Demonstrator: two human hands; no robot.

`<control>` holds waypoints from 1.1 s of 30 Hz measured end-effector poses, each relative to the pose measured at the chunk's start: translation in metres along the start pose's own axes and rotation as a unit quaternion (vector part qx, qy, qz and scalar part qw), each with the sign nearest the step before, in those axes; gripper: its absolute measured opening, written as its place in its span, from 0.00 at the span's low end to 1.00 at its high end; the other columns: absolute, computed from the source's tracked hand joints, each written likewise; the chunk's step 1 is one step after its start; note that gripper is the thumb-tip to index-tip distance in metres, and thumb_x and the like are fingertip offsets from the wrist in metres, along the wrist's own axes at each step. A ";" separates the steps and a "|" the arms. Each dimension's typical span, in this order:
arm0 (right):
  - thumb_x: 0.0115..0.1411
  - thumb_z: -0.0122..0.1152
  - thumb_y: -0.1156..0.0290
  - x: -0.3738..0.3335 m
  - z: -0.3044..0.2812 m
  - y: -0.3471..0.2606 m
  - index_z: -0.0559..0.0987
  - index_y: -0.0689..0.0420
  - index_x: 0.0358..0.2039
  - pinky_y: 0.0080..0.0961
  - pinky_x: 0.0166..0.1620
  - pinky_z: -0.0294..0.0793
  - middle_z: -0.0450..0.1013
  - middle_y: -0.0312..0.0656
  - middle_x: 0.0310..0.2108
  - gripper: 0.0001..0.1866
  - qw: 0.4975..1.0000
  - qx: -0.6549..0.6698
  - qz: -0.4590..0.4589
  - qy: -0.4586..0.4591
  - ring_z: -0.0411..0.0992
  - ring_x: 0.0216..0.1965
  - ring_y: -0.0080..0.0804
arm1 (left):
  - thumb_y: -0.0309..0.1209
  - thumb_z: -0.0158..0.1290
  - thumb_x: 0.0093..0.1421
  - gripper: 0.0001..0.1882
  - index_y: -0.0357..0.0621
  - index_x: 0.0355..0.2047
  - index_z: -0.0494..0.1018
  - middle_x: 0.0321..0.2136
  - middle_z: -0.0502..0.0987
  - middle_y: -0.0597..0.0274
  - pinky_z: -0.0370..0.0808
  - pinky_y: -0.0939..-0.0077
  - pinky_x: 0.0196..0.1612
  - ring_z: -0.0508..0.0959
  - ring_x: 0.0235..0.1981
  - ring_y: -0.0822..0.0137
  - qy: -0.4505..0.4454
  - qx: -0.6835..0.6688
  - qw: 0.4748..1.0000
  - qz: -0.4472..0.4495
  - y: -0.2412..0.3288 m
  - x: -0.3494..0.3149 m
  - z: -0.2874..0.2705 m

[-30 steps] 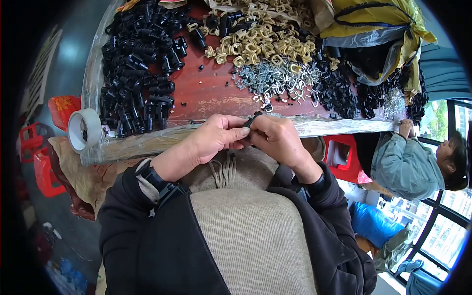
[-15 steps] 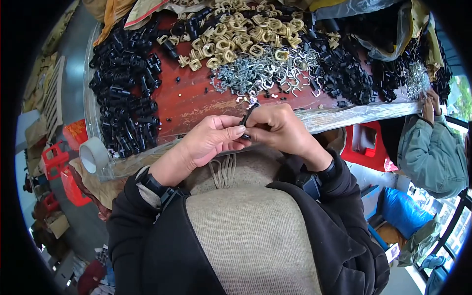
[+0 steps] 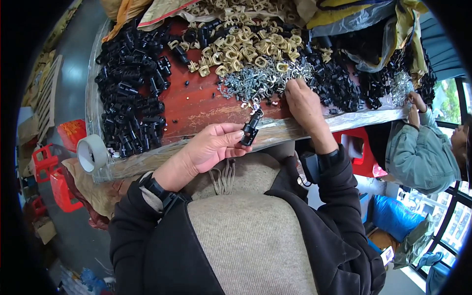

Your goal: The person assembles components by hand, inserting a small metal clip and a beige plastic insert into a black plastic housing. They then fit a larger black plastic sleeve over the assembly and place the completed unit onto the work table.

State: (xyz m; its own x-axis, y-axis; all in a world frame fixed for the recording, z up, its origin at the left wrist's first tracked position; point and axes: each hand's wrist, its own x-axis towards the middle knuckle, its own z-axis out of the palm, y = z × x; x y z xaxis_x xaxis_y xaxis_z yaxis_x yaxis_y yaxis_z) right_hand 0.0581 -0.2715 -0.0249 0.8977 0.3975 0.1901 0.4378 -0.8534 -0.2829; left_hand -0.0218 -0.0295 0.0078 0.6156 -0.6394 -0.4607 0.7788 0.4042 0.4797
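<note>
While the left hand [image 3: 212, 148] hangs just in front of the table edge, at the centre of the frame, its thumb and fingers pinch the lower part of a black plastic tubular fitting [image 3: 250, 131]; that low grip seems meant to leave the tilted upper end uncovered. Farther up and right of centre, the right hand [image 3: 306, 104] leans over the worn red tabletop [image 3: 196, 104], fingers drawn together and tips at the near border of a heap of silver bent-metal hooks [image 3: 294, 70]; whether they pinch a hook cannot be told.

Small grey metal pieces [image 3: 240, 82] adjoin the hooks, and tan plastic squarish rings [image 3: 246, 51] lie beyond them. Black plastic tubes [image 3: 129, 92] are massed at the upper left, small black plastic parts [image 3: 339, 83] at the upper right. Grouping by kind probably keeps each sort easy to pick out, the smallest metal nearest the hands.

Half a second ago both hands met on the fitting; now only the left holds it, more of its black body shows, and the right has moved off to the hooks.
</note>
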 end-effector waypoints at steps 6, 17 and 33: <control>0.50 0.48 0.73 0.000 0.007 -0.006 0.64 0.58 0.26 0.34 0.28 0.65 0.64 0.46 0.26 0.04 0.998 0.021 0.021 0.053 0.65 0.26 0.47 | 0.28 0.44 0.55 0.14 0.34 0.41 0.63 0.34 0.71 0.53 0.72 0.79 0.35 0.73 0.32 0.66 0.015 -0.028 0.999 0.038 -0.007 -0.019 -0.014; 0.48 0.51 0.72 0.009 0.002 -0.012 0.66 0.59 0.27 0.33 0.29 0.65 0.64 0.47 0.26 0.07 0.999 0.003 0.036 0.020 0.65 0.27 0.46 | 0.27 0.45 0.54 0.13 0.35 0.40 0.64 0.32 0.71 0.55 0.72 0.80 0.34 0.73 0.32 0.67 0.012 -0.041 0.998 0.054 -0.009 -0.021 -0.015; 0.47 0.52 0.76 0.004 -0.012 0.015 0.67 0.60 0.30 0.28 0.27 0.66 0.65 0.46 0.25 0.08 0.993 0.114 -0.003 0.015 0.66 0.25 0.42 | 0.27 0.46 0.54 0.15 0.34 0.41 0.63 0.34 0.71 0.53 0.72 0.82 0.33 0.73 0.33 0.67 0.056 0.000 0.998 0.016 0.008 0.029 -0.001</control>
State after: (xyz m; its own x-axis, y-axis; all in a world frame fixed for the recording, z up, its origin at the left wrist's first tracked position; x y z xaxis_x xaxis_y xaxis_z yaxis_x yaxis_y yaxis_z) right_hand 0.0671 -0.2866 -0.0169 0.8946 0.3893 0.2196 0.4463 -0.7510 -0.4866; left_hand 0.0025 -0.0444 -0.0021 0.6500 -0.5495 -0.5249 0.7582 0.4227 0.4963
